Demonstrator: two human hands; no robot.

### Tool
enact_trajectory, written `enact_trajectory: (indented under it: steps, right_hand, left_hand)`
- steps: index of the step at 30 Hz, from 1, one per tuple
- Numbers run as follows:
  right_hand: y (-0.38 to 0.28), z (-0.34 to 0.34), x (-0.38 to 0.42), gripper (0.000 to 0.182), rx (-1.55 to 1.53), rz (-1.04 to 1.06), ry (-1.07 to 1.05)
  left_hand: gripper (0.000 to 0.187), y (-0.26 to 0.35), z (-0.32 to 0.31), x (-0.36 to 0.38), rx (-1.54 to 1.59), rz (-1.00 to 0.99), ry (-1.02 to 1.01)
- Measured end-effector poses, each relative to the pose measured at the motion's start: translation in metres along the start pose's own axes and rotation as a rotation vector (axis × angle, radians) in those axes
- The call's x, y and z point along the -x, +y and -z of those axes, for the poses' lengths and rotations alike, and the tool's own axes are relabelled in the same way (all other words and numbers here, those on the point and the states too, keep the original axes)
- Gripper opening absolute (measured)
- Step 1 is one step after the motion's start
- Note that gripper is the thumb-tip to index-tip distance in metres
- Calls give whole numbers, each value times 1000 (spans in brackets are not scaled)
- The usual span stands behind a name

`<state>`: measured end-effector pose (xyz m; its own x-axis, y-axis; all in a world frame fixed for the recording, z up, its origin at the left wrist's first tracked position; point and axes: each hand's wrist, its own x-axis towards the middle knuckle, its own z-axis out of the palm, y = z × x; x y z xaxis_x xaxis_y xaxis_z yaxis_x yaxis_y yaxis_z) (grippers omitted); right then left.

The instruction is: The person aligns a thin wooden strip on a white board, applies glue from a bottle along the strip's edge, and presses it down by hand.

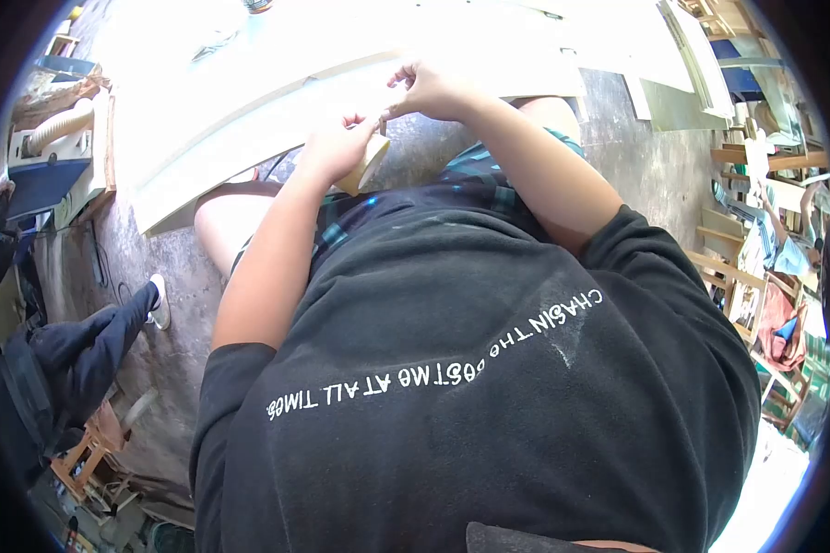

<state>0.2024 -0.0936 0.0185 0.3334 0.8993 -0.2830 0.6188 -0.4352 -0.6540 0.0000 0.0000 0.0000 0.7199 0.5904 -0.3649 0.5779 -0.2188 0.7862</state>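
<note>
My left hand point(341, 150) is closed, with a yellowish curved piece point(371, 166) in it that looks like a roll or a bent sheet; its exact kind is not clear. The fingertips of my right hand point(426, 92) meet those of the left just above this piece. Thumb and forefinger of the right hand are pinched together, the other fingers curled. Whatever sits in that pinch is too small and washed out to name. Both hands are over my lap, at the near edge of a bright white board or tabletop point(240, 129).
On the left stands a machine with a ribbed hose point(60, 127). A person in dark trousers point(92, 336) is at the lower left. White panels point(692, 55) lean at the upper right, and wooden frames with cloths point(775, 323) fill the right side. Cables point(101, 263) lie on the floor.
</note>
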Motion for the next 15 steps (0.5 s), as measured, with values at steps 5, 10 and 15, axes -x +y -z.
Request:
enact_trajectory:
  steps: [5, 10, 15]
  right_hand:
    - [-6, -1, -3, 42, 2, -35, -50]
    - [3, -6, -23, 34, 103, -51, -79]
    - [-5, -4, -22, 32, 177, -58, -73]
  left_hand:
    - [41, -12, -2, -11, -102, 47, -20]
    - [40, -11, -7, -18, -125, 117, -37]
    - [39, -11, -11, -20, -147, 151, -24]
